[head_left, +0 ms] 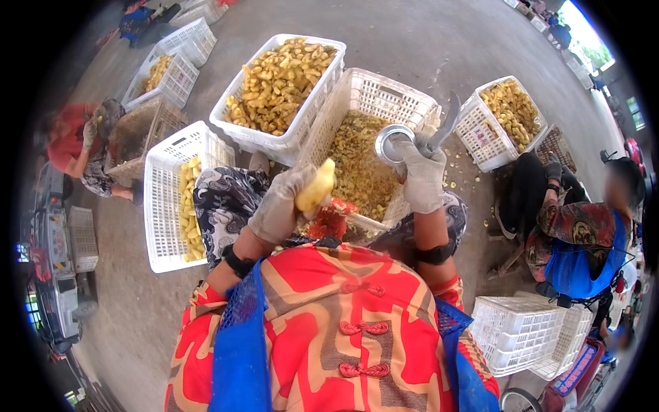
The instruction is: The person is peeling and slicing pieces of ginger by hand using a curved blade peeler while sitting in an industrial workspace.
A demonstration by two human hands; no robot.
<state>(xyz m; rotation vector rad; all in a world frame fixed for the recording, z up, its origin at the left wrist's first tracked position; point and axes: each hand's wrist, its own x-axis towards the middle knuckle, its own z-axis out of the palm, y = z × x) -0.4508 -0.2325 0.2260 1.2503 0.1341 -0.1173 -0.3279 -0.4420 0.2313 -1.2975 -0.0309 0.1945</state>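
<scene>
My left hand (274, 209), in a pale glove, is closed around a smooth, pale yellow oblong piece of produce (316, 185); whether it is a fruit or a root I cannot tell. Across from it, my right hand (422, 182), also gloved, grips a knife with a curved blade (449, 122) pointing up and away. A round, shiny metal cup or ring (391, 144) sits against that hand's fingers; how it is held is partly hidden. Below both hands stands a white slatted crate (389, 97) with yellow-brown scraps (357, 154) inside.
A white crate (223, 113) heaped with brownish-yellow produce stands ahead. At my left another crate (161, 220) holds smooth yellow pieces. Further crates (473, 137) and seated co-workers (583, 233) are on both sides. Stacked white crates (515, 333) stand at the lower right.
</scene>
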